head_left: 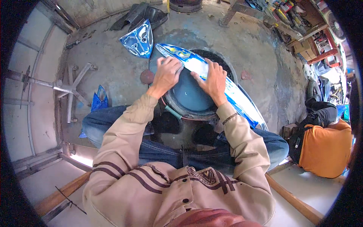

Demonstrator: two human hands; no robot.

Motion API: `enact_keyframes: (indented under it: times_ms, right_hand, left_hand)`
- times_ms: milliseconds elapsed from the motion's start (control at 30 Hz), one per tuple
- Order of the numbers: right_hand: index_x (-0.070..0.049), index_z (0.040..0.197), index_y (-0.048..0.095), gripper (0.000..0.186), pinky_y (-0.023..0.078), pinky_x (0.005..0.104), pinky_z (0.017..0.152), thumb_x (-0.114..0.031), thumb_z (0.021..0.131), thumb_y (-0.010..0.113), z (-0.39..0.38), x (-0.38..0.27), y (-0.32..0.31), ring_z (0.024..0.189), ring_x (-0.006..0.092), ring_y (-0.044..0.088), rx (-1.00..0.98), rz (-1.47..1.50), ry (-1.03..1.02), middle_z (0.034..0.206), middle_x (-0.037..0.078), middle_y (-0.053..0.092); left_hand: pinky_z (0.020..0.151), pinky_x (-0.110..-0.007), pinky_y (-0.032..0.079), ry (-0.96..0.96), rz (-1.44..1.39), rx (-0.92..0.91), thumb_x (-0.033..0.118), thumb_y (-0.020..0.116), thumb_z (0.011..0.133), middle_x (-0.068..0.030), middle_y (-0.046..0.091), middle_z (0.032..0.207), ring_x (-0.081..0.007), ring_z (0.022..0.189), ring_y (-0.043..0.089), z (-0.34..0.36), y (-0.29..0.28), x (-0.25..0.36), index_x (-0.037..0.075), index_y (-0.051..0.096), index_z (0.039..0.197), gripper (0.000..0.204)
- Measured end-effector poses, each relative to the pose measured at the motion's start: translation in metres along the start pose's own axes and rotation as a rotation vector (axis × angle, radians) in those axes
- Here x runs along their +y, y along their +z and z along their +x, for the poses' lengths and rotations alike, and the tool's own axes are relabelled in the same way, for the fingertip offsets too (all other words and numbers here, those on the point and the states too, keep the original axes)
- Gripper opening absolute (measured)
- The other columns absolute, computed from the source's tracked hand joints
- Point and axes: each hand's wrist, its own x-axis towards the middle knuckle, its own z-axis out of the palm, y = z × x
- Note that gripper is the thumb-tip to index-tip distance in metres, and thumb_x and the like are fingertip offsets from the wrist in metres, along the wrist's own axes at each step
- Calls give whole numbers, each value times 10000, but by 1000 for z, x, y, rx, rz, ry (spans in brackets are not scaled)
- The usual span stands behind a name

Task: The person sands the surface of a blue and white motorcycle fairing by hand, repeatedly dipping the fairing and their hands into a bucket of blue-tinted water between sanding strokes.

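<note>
A long white, blue and yellow curved panel [242, 102] lies diagonally over a round tub [168, 108] of murky bluish water. My left hand [168, 73] is closed at the panel's left edge, fingers curled over something small and teal, too hidden to name. My right hand [213, 81] grips the panel near its middle, thumb on the white surface and fingers over the far edge. A teal strip [172, 112] lies at the tub's near rim. A red-brown round piece [147, 77] is left of the tub.
A blue-and-white panel [138, 39] and dark pieces [128, 22] lie beyond. A metal stand [73, 85] and blue piece [99, 99] are left. A cluttered shelf [295, 22], another red-brown piece [246, 75] and an orange cloth item [325, 147] are right. My crossed legs flank the tub.
</note>
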Motion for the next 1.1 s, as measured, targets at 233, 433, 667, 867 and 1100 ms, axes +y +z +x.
enact_keyframes:
  times_ms: [233,433,667,867,1100]
  right_hand:
    - [-56,1477,631,895,453,523,961,-716,897,794,3,-7,3,1137,382,630,13,10,-18,1217,188,669]
    - [-62,1483,627,908,452,528,965,-725,885,799,2,-4,4,1139,382,630,37,-6,-16,1224,186,672]
    - [-59,1485,625,913,452,525,971,-724,884,801,1,-1,2,1147,385,629,8,-4,9,1234,188,670]
    - [-53,1486,626,906,447,529,985,-716,892,799,0,-1,1,1166,380,624,-4,5,7,1234,189,668]
    - [-55,1495,625,898,447,541,990,-716,909,784,1,-3,-1,1162,389,626,-6,16,11,1241,194,668]
  left_hand:
    - [1035,-563,365,-13,24,84,201,781,949,9,735,1071,-231,1164,655,3,6,14,144,801,937,62]
    - [1039,-517,366,-91,197,32,197,779,964,-7,738,1101,-227,1195,651,14,-5,1,141,819,1072,128]
    - [1049,-539,394,-59,282,-41,170,771,945,6,725,1115,-241,1205,647,18,-10,5,141,783,1068,127]
    - [1051,-541,393,33,197,-60,164,756,952,-1,721,1097,-244,1194,640,11,-4,22,156,782,1018,71]
    - [808,-433,566,-209,-147,96,192,775,1018,-81,782,956,-310,899,745,36,-20,-19,3,829,1057,201]
